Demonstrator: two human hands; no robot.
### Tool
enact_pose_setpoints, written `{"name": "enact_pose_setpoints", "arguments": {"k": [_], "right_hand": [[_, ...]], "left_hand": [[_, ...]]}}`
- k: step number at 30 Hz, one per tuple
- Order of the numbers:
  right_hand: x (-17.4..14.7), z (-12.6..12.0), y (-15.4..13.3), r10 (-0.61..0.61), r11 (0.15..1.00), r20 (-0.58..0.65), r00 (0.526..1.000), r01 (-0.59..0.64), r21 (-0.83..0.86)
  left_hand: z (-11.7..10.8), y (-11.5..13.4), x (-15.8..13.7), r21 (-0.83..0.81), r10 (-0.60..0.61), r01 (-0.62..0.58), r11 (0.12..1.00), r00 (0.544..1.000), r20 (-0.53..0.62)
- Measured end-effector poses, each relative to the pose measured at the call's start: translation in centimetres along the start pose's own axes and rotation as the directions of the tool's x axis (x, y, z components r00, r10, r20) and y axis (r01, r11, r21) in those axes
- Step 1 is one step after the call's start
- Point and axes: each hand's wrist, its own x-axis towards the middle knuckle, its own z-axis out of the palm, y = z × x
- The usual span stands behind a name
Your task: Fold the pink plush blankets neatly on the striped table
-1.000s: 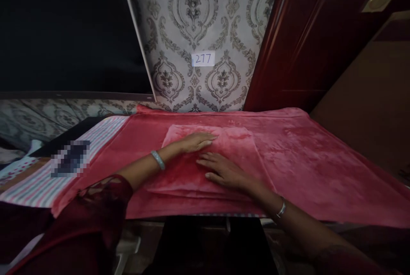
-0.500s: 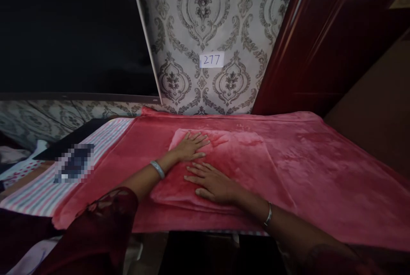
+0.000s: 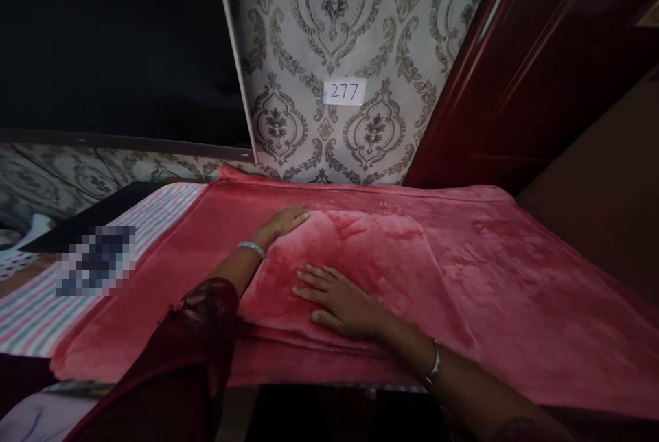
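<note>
A folded pink-red plush blanket (image 3: pixel 381 270) lies flat on a larger spread of the same kind of plush cloth (image 3: pixel 494 291). At the folded blanket's far left corner rests my left hand (image 3: pixel 285 221), palm down, its fingers stretched along the edge and gripping nothing. Flat on the blanket's front middle is my right hand (image 3: pixel 342 301), fingers spread. Layered folds show along the near edge of the blanket. A bracelet sits on each wrist.
To the left lies a striped cloth (image 3: pixel 31 311) with a blurred-out item (image 3: pixel 97 260) on it. A large dark screen (image 3: pixel 118 44) stands behind at left. A patterned wall (image 3: pixel 334 147) and a dark red wooden panel (image 3: pixel 478 78) border the back.
My left hand has slid left from the top of the folded blanket to its far left corner. My right hand stays in nearly the same spot. The view has shifted slightly.
</note>
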Motion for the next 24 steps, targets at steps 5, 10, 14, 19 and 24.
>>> {"name": "enact_pose_setpoints", "arguments": {"k": [5,10,14,19,24], "right_hand": [[0.1,0.2,0.1,0.007,1.0,-0.015,1.0,-0.007,-0.006],[0.1,0.3,0.1,-0.003,1.0,-0.026,1.0,0.002,-0.031],[0.2,0.5,0.0,-0.005,0.999,-0.028,1.0,0.004,-0.044],[0.8,-0.6,0.8,-0.069,0.998,-0.031,0.997,0.069,0.007],[3.6,-4.0,1.8,-0.033,0.999,-0.087,0.996,0.033,-0.002]], "left_hand": [[-1.7,1.5,-0.4,0.075,-0.079,0.08,0.994,0.997,-0.018],[-4.9,5.7,-4.1,0.301,-0.077,0.11,0.947,0.99,-0.117],[-3.9,10.8,-10.9,0.304,-0.013,0.064,0.951,0.986,-0.167],[0.1,14.5,-17.7,0.213,-0.066,0.121,0.97,0.966,-0.248],[1.9,14.6,-19.3,0.157,-0.213,0.268,0.95,0.93,-0.298]]}}
